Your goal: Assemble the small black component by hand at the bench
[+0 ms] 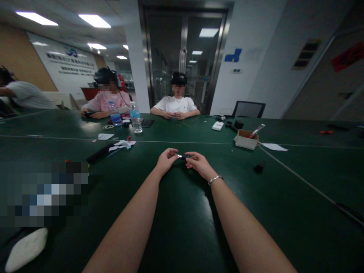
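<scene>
Over the dark green table (182, 204), a small dark cylindrical object (185, 157) with a silvery end spans the gap between my hands. My left hand (167, 161) pinches its silvery left end with thumb and fingers. The dark right part is gripped by the fingers of my right hand (199, 165), which has a silver bangle (215, 179) at the wrist. What exactly the object is cannot be made out.
Two plastic bottles (136, 118), papers (123, 144) and a black phone (148, 123) lie ahead to the left. A small open box (246, 139) and a dark item (259, 167) are at right. People sit across the table.
</scene>
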A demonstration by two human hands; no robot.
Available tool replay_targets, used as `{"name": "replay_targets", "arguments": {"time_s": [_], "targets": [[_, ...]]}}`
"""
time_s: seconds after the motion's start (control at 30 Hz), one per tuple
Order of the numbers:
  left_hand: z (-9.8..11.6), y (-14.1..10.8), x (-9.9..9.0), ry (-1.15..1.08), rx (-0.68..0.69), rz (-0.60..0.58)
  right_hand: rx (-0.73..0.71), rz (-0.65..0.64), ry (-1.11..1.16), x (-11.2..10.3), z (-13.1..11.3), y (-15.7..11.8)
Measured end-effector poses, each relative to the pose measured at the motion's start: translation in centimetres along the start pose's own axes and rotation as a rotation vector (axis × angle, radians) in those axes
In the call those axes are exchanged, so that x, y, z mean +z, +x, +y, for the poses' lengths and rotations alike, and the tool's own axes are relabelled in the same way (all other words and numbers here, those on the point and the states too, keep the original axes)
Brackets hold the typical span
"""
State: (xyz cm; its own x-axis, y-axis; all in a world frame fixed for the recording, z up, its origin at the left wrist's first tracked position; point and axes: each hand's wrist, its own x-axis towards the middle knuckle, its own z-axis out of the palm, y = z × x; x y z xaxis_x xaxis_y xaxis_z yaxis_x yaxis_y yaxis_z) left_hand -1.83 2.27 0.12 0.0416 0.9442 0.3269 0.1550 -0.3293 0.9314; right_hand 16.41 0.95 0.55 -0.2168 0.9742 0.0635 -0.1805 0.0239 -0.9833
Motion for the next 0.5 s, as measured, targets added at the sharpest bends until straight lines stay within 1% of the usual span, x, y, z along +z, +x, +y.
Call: {"name": "replay_targets", "arguments": {"time_s": [0.2,0.5], "targets": [[-0.17,0.03,0.05,0.044,-0.028,-0.001,0.019,0.024,0.022,0.28,-0.24,-0.15],[-0.93,0.23,0.09,0.037,-0.038,-0.007,0.024,0.031,0.044,0.47,-0.45,-0.32]]}}
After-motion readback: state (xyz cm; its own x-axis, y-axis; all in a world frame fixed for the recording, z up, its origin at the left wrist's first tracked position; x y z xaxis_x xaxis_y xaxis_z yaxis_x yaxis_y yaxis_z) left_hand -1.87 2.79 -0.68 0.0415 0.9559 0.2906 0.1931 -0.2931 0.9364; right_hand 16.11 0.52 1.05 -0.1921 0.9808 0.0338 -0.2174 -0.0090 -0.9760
